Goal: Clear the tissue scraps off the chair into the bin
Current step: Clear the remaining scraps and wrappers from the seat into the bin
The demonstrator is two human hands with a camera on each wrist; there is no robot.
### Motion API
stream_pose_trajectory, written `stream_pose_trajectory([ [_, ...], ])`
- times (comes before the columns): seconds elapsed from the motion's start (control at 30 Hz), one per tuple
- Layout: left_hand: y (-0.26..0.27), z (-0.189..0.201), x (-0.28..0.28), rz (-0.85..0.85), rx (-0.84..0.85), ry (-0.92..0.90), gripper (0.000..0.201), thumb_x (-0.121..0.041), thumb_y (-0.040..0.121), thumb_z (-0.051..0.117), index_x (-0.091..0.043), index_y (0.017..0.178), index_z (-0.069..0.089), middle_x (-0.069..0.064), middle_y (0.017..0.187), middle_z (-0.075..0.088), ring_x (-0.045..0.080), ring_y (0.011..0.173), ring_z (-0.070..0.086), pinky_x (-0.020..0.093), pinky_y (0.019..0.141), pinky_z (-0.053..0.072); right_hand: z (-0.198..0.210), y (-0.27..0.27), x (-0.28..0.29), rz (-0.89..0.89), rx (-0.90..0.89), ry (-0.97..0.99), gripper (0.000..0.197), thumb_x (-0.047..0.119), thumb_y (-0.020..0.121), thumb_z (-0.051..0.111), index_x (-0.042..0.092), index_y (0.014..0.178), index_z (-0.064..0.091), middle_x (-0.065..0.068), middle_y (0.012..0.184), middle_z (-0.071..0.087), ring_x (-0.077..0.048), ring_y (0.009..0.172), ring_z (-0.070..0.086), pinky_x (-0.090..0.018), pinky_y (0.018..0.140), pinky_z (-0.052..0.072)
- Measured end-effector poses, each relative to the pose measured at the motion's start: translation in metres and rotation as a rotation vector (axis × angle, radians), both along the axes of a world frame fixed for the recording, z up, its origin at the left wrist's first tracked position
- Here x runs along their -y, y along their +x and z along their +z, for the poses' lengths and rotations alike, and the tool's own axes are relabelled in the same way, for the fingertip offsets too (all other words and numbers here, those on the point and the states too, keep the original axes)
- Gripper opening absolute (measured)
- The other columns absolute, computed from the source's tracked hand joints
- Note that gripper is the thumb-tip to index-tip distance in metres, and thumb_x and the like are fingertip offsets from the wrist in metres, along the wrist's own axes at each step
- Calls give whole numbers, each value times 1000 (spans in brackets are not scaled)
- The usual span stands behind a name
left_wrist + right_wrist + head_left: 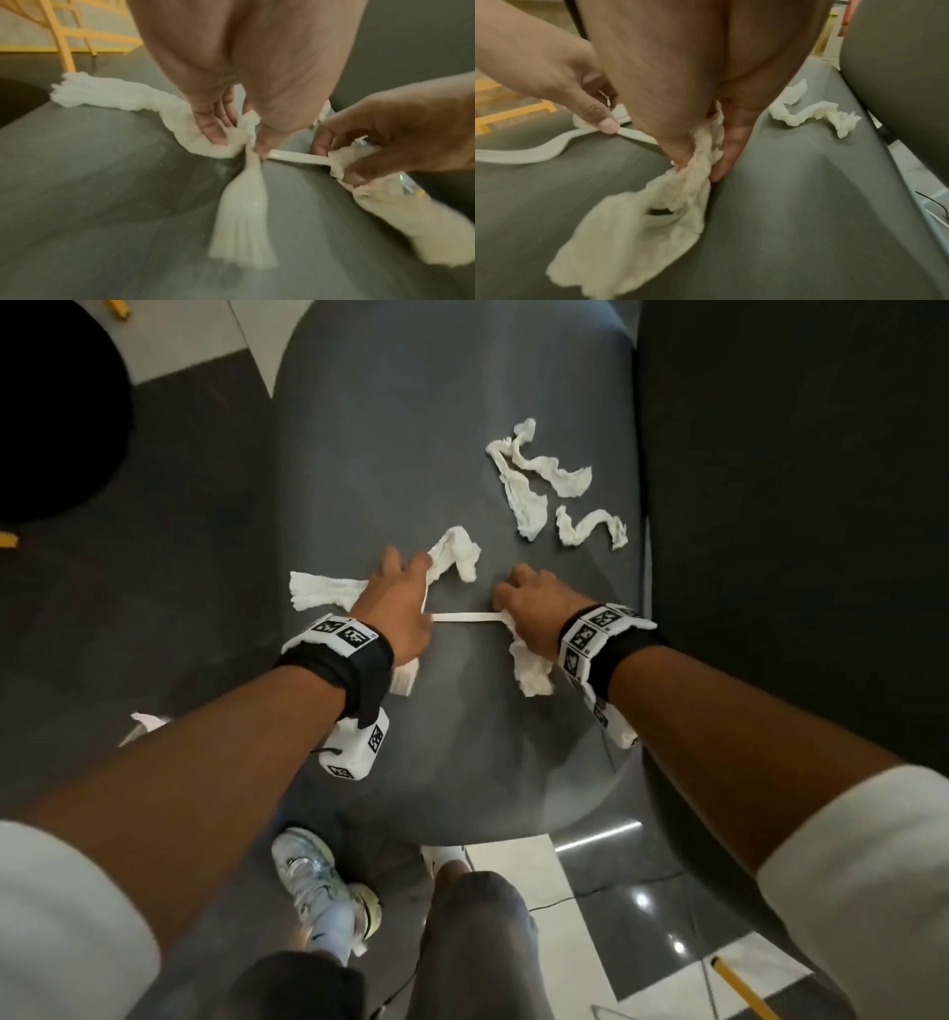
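While both hands work low on the grey chair seat [411, 428], the thing that matters is the thin twisted strip of tissue [464, 617] stretched between them, its long axis running straight across from one hand to the other. The left hand [395, 603] has its fingers curled over a gathered bunch of scraps [241, 130], with one tail [321, 590] trailing out to its left over the seat edge, another tail [243, 219] lying back toward the wrist, and a crumpled piece [457, 554] near its fingertips. The right hand [534, 608] pinches a wad of tissue [698, 158] between thumb and fingers, the loose end [534, 672] lying back on the seat toward the person.

Ahead and to the right, near the seat's right edge, three more strips lie free: two long ones [524, 485] tangled together and a shorter wavy one [590, 526] just beside them. They sit well forward of both hands, and the right hand looks the nearer. I would judge that hand should reach forward for them, once the strip between the hands is gathered or parted, since pulling apart could tear it

No bin can be identified for certain in any view
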State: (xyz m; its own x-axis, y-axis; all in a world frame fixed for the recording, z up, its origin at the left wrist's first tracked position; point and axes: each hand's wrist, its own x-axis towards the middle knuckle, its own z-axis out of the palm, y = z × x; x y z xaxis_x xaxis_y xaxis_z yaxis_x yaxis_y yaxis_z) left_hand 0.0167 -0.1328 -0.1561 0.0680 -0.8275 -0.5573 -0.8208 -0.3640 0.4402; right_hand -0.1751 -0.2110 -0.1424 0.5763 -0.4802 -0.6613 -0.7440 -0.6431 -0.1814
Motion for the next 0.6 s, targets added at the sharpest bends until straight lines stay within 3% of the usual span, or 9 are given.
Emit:
stream_pose_trajectory([
  [0.07, 5, -1, 5, 30, -63, -5, 48, -7, 85, 59, -15, 131, 47, 15, 124, 45, 37, 109, 54, 38, 96, 44, 1, -1, 11, -59, 18, -45, 34, 5, 86, 63, 9, 119, 57, -16, 122, 43, -38, 107, 51, -44, 88, 50],
  [0.13, 10, -2, 8, 60, -81, -24, 38, -7, 85, 56, -13, 123, 53, 16, 118, 52, 35, 109, 54, 33, 90, 40, 1, -3, 26, -254, 143, -126, 22, 8, 88, 59, 6, 109, 58, -14, 117, 46, -33, 102, 53, -46, 88, 52],
  [0.2, 13, 0, 10, 132, -97, -59, 29, -10, 89, 52, -13, 118, 56, 14, 113, 56, 34, 106, 54, 31, 86, 39, 6, -1, 50, -467, 292, -204, 16, 16, 90, 50, 10, 104, 56, -8, 112, 50, -26, 94, 54, -47, 84, 53],
  [0.23, 15, 1, 12, 175, -109, -89, 26, -12, 90, 51, -14, 116, 57, 12, 110, 57, 33, 104, 55, 31, 85, 40, 9, 0, 63, -489, 323, -238, 17, 19, 90, 49, 14, 105, 56, -6, 113, 52, -26, 96, 55, -46, 84, 52],
  [0.3, 17, 0, 12, 243, -133, -139, 23, -12, 91, 51, -15, 113, 59, 10, 107, 57, 31, 102, 57, 34, 87, 43, 12, 4, 85, -295, 251, -347, 21, 17, 88, 52, 18, 109, 55, -8, 129, 49, -31, 116, 50, -46, 95, 45],
  [0.37, 20, 0, 12, 280, -155, -157, 22, -15, 91, 51, -16, 112, 59, 9, 110, 58, 29, 101, 58, 36, 90, 46, 9, 9, 99, -71, 173, -386, 31, 17, 85, 57, 21, 115, 53, -7, 152, 31, -37, 139, 30, -61, 108, 30],
  [0.43, 21, -2, 12, 291, -165, -170, 22, -16, 92, 52, -17, 112, 60, 6, 111, 58, 27, 98, 59, 35, 88, 47, 6, 12, 104, -18, 121, -301, 40, 27, 81, 60, 27, 119, 47, 4, 162, 13, -40, 148, 12, -78, 103, 21],
  [0.53, 22, -5, 10, 282, -164, -176, 23, -14, 91, 53, -17, 113, 60, 6, 109, 58, 26, 95, 59, 32, 84, 44, 1, 4, 99, 4, 14, -146, 71, 40, 72, 74, 32, 133, 37, 15, 162, -2, -42, 151, -1, -80, 95, 30],
  [0.6, 21, -7, 7, 286, -168, -166, 24, -13, 91, 53, -16, 113, 61, 7, 110, 59, 26, 96, 59, 32, 85, 45, -2, -7, 93, 38, -31, -123, 92, 35, 69, 82, 32, 143, 28, 13, 163, -5, -43, 150, -1, -75, 93, 38],
])
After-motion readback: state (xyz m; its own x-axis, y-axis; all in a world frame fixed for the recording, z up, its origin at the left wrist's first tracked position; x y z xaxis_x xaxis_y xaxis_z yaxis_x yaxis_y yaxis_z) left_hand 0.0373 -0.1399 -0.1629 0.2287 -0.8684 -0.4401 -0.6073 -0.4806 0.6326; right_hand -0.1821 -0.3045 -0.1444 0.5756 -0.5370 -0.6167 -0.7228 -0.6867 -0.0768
